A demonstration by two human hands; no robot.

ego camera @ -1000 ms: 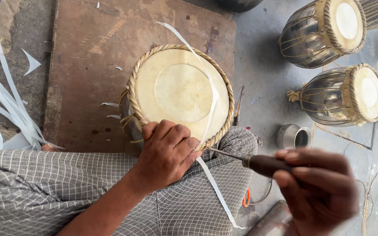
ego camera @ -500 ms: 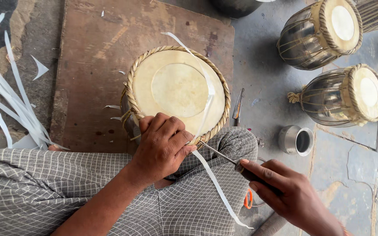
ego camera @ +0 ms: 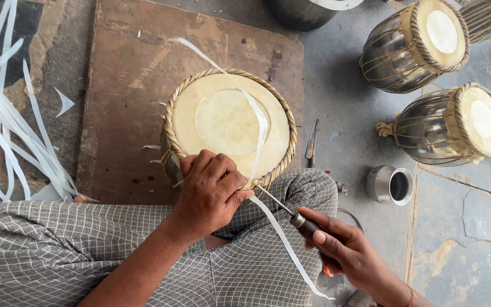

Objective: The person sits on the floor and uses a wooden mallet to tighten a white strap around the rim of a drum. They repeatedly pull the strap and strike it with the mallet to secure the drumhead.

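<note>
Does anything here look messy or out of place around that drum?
Nothing looks damaged. A long white strip trails loose across the drum head, and more white strips lie scattered on the floor at left. Small scraps dot the wooden board.

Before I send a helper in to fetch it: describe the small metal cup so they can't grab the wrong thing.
Start from the brown board under the drum being worked on, then look to its right on the grey stone floor. Below the two finished drums lying on their sides sits the small metal cup. It alone is short, open-topped and without skin or lacing.
</note>
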